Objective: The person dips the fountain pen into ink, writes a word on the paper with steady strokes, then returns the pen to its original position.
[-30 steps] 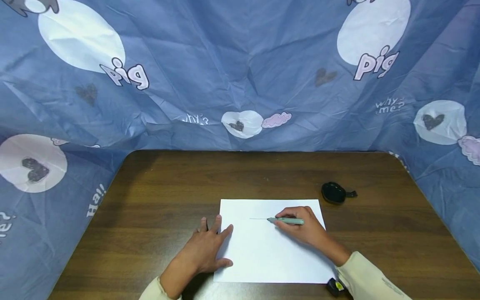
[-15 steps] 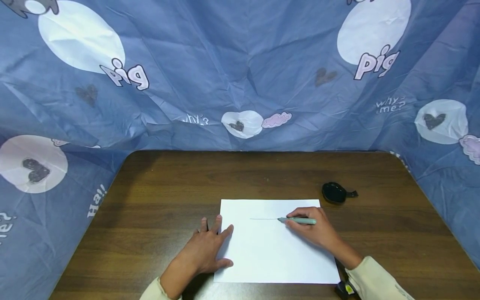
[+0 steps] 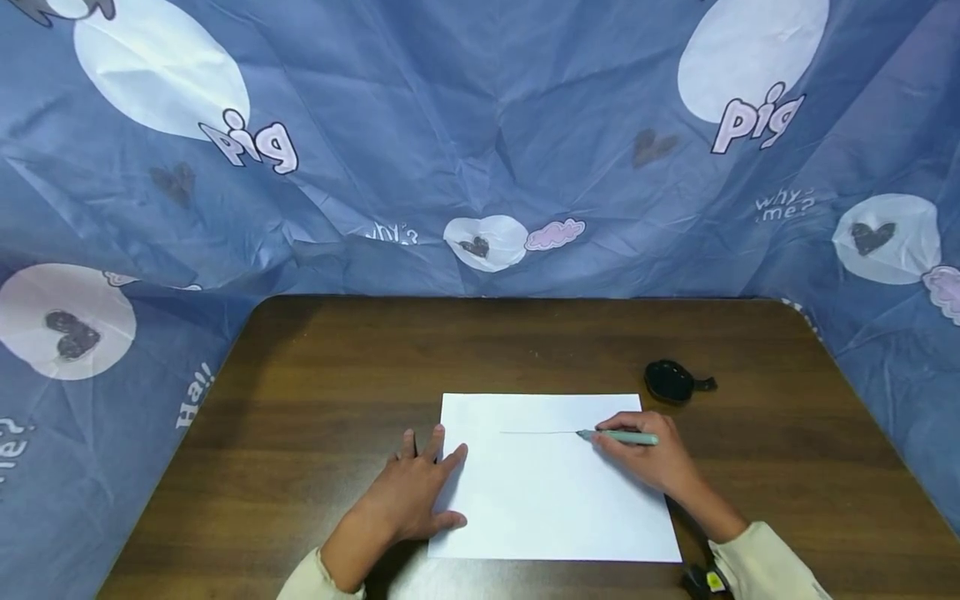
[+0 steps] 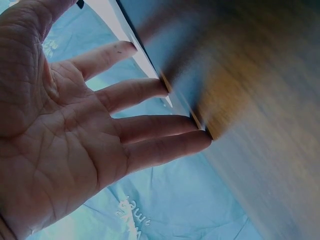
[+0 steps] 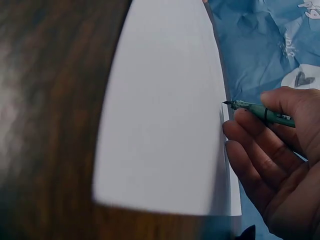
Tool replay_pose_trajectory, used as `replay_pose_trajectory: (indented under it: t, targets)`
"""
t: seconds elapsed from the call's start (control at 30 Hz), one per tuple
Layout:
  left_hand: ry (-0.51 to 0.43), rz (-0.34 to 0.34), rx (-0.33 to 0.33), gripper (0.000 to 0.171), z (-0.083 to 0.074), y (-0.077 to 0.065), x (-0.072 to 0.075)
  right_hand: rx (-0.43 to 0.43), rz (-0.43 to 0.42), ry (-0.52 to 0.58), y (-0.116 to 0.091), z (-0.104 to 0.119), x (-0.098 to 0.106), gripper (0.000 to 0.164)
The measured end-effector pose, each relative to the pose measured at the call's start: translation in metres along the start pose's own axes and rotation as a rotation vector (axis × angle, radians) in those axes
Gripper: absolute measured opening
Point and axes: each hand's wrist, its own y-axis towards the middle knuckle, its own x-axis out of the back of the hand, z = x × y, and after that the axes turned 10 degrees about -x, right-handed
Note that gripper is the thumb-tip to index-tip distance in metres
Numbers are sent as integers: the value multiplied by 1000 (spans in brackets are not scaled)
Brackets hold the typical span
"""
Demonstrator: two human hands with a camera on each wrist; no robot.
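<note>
A sheet of white paper (image 3: pixel 555 508) lies on the brown wooden table. My right hand (image 3: pixel 660 462) pinches a green fountain pen (image 3: pixel 630 437) between thumb and fingers, its tip at the right end of a thin straight line (image 3: pixel 536 432) in the paper's upper half. The right wrist view shows the pen's dark nib (image 5: pixel 228 102) at the sheet. My left hand (image 3: pixel 411 493) rests with fingers spread at the paper's left edge, thumb and index finger over the sheet. In the left wrist view the left palm (image 4: pixel 65 130) is bare, and the fingertips meet the surface.
A small black pan-shaped dish with a short handle (image 3: pixel 671 382) sits on the table (image 3: pixel 300 400) beyond the paper's upper right corner. A black device with a yellow patch (image 3: pixel 696 583) is by the right cuff. Blue printed cloth (image 3: pixel 420 100) hangs behind the table.
My right hand has moved to the right with the fountain pen, and the line on the paper has grown longer that way. The left hand has stayed in place.
</note>
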Motion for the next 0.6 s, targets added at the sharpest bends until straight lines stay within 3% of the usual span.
replay_pose_trajectory:
  t: [0.33, 0.6]
  targets:
    - [-20, 12, 22, 85, -2, 1, 1, -97, 4, -16, -5, -7, 14, 7]
    - [-11, -23, 2, 84, 0, -1, 0, -94, -11, -22, -8, -11, 21, 5]
